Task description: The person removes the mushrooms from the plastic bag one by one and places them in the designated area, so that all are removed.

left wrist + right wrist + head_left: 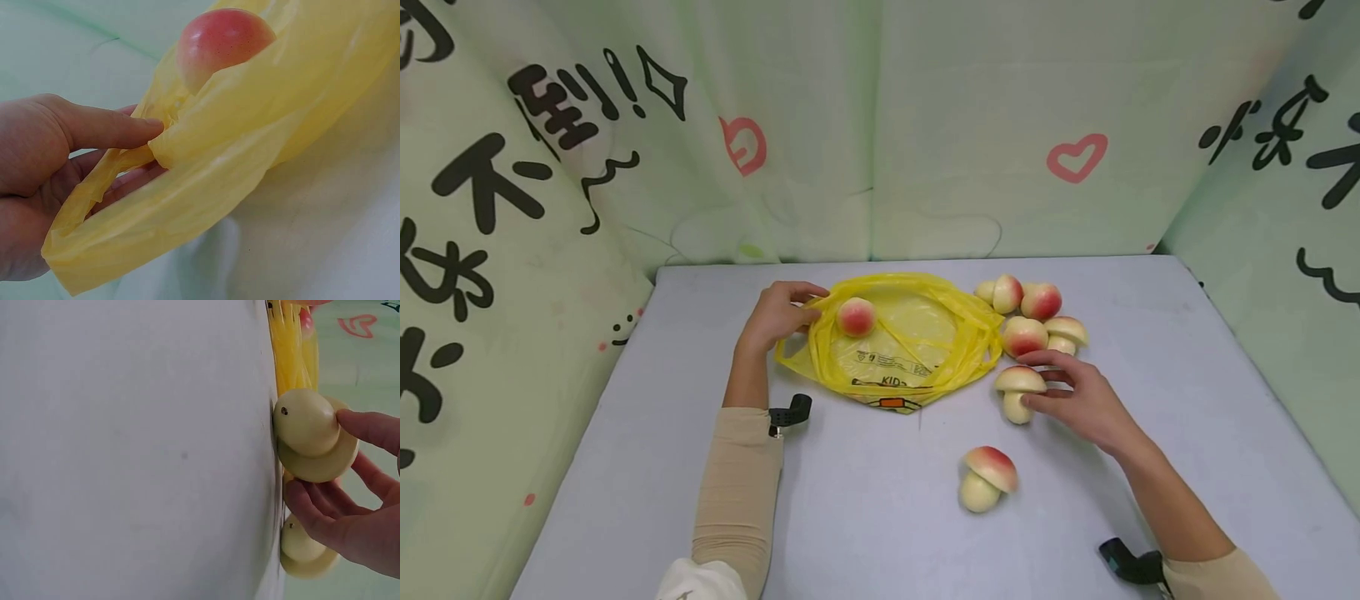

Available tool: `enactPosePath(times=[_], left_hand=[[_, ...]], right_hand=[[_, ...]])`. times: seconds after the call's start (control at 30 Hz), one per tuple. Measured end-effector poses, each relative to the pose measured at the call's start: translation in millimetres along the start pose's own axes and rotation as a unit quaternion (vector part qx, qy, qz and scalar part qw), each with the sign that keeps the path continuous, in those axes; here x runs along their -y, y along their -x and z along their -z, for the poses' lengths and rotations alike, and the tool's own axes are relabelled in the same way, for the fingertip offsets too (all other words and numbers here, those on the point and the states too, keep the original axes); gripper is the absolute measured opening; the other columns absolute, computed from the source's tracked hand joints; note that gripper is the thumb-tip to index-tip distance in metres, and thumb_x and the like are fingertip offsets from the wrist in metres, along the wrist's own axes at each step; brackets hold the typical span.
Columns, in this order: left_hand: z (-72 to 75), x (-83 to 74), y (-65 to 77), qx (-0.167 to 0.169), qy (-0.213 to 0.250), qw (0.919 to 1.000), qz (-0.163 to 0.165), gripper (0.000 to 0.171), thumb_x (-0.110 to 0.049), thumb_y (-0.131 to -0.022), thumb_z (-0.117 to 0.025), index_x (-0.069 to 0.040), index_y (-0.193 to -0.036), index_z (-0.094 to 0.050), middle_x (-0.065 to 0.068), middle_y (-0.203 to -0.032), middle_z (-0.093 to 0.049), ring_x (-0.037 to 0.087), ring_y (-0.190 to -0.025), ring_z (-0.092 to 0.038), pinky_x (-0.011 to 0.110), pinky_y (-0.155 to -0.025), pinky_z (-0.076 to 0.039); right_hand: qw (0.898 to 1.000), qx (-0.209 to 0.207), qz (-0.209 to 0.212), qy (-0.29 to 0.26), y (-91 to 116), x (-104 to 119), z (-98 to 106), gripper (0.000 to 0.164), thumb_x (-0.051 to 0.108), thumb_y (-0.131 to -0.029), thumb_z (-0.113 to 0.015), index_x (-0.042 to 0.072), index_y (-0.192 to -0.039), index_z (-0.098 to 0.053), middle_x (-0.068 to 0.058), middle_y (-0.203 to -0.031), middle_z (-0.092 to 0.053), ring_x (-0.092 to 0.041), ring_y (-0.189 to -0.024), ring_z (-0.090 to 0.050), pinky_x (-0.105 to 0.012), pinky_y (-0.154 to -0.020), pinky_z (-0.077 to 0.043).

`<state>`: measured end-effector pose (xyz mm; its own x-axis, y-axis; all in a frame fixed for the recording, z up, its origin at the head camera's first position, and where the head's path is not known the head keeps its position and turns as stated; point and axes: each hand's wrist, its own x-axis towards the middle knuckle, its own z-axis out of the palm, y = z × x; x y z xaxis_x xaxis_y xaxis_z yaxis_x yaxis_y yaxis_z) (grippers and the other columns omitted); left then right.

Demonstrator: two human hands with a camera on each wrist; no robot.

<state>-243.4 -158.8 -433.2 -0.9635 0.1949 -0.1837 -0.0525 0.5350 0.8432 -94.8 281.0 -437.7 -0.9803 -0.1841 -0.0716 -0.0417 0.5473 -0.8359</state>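
Note:
A yellow plastic bag [895, 346] lies on the table with its mouth spread. At its left edge my left hand [775, 315] pinches the bag's film between thumb and fingers, beside a loop handle [125, 250]. Inside the bag, near that hand, shows the round pink-red top of a toy mushroom [856, 317]; its lower part is hidden. Right of the bag, my right hand [1086, 404] holds another toy mushroom [1019, 381], thumb at its pale stem and fingers at its cap. The right wrist view shows this mushroom's stem [306, 422] from its base end.
Several more toy mushrooms [1041, 302] cluster against the bag's right side, just beyond my right hand. One toy mushroom [990, 477] lies apart on the white table [865, 508], closer to me. A printed curtain [880, 167] stands behind the table and along its sides.

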Motion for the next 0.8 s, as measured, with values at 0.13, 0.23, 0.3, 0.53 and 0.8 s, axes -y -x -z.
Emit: enactPosePath(times=[0.13, 0.23, 0.3, 0.53, 0.8], left_hand=[[-0.3, -1.1, 0.2, 0.000, -0.002, 1.0000, -0.001, 0.033, -0.006, -0.099, -0.068, -0.012, -0.130, -0.071, 0.015, -0.129, -0.068, 0.031, -0.102, -0.072, 0.037, -0.083, -0.066], [-0.1, -1.8, 0.9, 0.000, -0.001, 1.0000, 0.000, 0.033, -0.006, -0.099, -0.068, -0.011, -0.131, -0.071, 0.015, -0.129, -0.068, 0.031, -0.102, -0.072, 0.037, -0.083, -0.066], [0.1, -2.0, 1.1, 0.000, 0.001, 1.0000, 0.000, 0.033, -0.006, -0.099, -0.068, -0.011, -0.131, -0.071, 0.015, -0.129, -0.068, 0.031, -0.102, -0.072, 0.037, -0.083, -0.066], [-0.2, -0.9, 0.6, 0.001, 0.002, 1.0000, 0.002, 0.032, -0.005, -0.099, -0.068, -0.011, -0.130, -0.072, 0.015, -0.129, -0.067, 0.031, -0.101, -0.073, 0.036, -0.083, -0.066], [0.1, -0.5, -0.2, 0.001, 0.001, 1.0000, 0.002, 0.032, -0.006, -0.099, -0.068, -0.012, -0.130, -0.072, 0.015, -0.130, -0.067, 0.031, -0.101, -0.073, 0.037, -0.083, -0.066]], right_hand=[[1.000, -0.006, -0.005, 0.014, -1, 0, -1, 0.045, 0.019, -0.093, -0.080, 0.010, -0.134, -0.065, -0.013, -0.134, -0.066, -0.036, -0.116, -0.068, -0.016, -0.085, -0.058], [1.000, -0.010, -0.005, 0.022, -1, 0, 0, 0.043, 0.020, -0.093, -0.080, 0.011, -0.132, -0.066, -0.012, -0.132, -0.067, -0.036, -0.116, -0.068, -0.017, -0.083, -0.058], [1.000, -0.012, -0.003, 0.028, -1, 1, 1, 0.042, 0.021, -0.094, -0.080, 0.011, -0.132, -0.066, -0.012, -0.131, -0.067, -0.036, -0.116, -0.068, -0.017, -0.083, -0.058], [0.999, -0.026, -0.004, 0.046, 2, 3, 9, 0.041, 0.023, -0.095, -0.078, 0.011, -0.133, -0.066, -0.013, -0.132, -0.066, -0.040, -0.118, -0.067, -0.014, -0.082, -0.056], [0.997, -0.043, -0.011, 0.056, 3, -2, 15, 0.042, 0.021, -0.095, -0.078, 0.008, -0.133, -0.065, -0.016, -0.133, -0.065, -0.042, -0.117, -0.067, -0.011, -0.082, -0.055]])
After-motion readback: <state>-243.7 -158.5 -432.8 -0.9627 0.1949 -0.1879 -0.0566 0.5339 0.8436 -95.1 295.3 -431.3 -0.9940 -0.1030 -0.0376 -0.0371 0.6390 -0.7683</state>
